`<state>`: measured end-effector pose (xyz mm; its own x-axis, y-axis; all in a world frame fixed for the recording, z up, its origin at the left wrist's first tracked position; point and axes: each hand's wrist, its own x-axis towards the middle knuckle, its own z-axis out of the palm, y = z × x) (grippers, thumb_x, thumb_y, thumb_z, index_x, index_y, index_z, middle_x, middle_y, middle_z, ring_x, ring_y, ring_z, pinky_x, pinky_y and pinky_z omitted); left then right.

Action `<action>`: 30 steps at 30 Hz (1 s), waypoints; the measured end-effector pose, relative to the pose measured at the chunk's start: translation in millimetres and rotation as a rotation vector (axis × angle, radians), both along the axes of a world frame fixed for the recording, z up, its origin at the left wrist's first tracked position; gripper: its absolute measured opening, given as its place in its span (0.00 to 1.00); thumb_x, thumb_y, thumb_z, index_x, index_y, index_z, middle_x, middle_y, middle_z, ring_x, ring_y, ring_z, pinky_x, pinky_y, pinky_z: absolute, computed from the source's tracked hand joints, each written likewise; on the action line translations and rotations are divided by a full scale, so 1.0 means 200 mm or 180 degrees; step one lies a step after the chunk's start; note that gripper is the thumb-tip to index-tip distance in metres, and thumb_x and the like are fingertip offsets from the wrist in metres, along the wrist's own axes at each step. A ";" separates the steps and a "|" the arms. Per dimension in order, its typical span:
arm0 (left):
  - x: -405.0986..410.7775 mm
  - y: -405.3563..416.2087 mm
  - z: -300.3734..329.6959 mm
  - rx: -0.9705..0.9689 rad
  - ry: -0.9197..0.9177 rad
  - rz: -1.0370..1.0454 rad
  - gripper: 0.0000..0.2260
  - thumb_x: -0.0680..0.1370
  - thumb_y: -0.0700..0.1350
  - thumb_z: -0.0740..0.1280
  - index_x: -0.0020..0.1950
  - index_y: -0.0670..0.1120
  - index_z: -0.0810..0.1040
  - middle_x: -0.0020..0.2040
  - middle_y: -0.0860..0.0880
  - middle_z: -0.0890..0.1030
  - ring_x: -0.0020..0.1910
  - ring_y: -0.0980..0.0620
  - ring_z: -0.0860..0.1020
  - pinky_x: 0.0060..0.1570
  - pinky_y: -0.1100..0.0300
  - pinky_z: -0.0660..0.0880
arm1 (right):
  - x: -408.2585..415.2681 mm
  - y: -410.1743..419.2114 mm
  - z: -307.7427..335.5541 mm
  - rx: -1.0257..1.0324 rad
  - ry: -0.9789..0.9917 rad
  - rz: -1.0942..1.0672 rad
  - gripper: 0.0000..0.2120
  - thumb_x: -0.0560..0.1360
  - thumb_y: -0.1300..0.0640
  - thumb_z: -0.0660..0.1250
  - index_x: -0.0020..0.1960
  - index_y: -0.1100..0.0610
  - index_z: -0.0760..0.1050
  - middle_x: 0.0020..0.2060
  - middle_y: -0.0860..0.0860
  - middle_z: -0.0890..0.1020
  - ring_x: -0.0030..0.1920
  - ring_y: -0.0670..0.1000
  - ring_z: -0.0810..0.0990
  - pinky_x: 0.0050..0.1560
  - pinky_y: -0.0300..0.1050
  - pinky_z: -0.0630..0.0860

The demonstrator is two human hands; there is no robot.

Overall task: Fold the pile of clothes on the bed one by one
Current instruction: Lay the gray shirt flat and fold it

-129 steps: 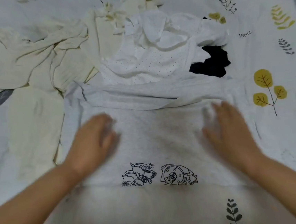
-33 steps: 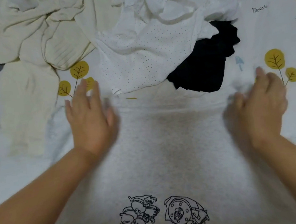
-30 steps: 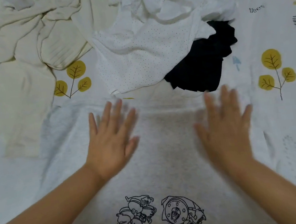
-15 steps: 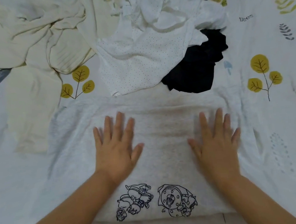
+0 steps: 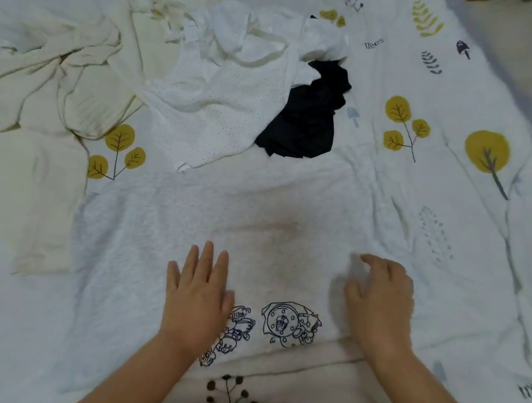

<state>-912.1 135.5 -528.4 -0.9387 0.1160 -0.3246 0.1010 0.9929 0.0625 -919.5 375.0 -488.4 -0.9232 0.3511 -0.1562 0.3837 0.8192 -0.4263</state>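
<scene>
The grey shirt point(image 5: 228, 224) lies spread flat on the bed point(image 5: 457, 248), directly in front of you, with its printed cartoon point(image 5: 270, 327) at the near edge and its far edge just short of the unfolded pile point(image 5: 214, 86). Expect a light, limp knit: it will not hold a crease by itself, it will drag and bunch on the soft bedding, and it carries no breakage risk. Take hold at the side edges or at the corners of the far edge, not in the middle of the panel, so that each fold comes over as a straight line. Your left hand point(image 5: 196, 299) rests flat on the shirt with fingers spread, partly over the cartoon. Your right hand point(image 5: 378, 297) sits on the shirt near the right of the cartoon with fingers bent; motion blur prevents confirming whether this grip pinches cloth. Compared with half a second ago, both hands have drawn back toward the near edge, and the right hand has gone from flat and spread to bent.
</scene>
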 end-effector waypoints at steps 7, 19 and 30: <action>0.11 -0.15 0.08 0.0080 -0.0147 -0.0165 0.23 0.68 0.48 0.62 0.62 0.43 0.76 0.63 0.39 0.76 0.59 0.38 0.77 0.53 0.42 0.72 | 0.04 0.22 0.00 -0.1450 -0.0578 -0.2876 0.31 0.69 0.55 0.74 0.62 0.72 0.67 0.63 0.68 0.71 0.63 0.65 0.71 0.64 0.54 0.67; 0.15 -0.39 0.23 0.2178 -0.0359 0.1390 0.16 0.79 0.43 0.61 0.68 0.51 0.70 0.69 0.53 0.68 0.68 0.55 0.66 0.67 0.65 0.59 | 0.02 -0.38 0.35 -0.1472 0.0540 -0.0166 0.10 0.71 0.67 0.65 0.35 0.59 0.67 0.24 0.53 0.67 0.24 0.47 0.63 0.24 0.35 0.60; 0.06 -0.70 0.32 0.4729 -0.1448 0.3967 0.16 0.81 0.54 0.53 0.53 0.46 0.77 0.40 0.50 0.82 0.38 0.52 0.75 0.43 0.59 0.69 | 0.34 -1.23 0.15 -0.0211 0.1088 0.3136 0.10 0.60 0.59 0.59 0.36 0.50 0.77 0.31 0.45 0.78 0.32 0.45 0.76 0.29 0.34 0.68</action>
<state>-900.1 -3.9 -463.5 -0.5919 -0.0634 -0.8035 -0.7393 -0.3545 0.5725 -850.9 129.9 -458.1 -0.7948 -0.5809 0.1757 -0.5910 0.6750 -0.4418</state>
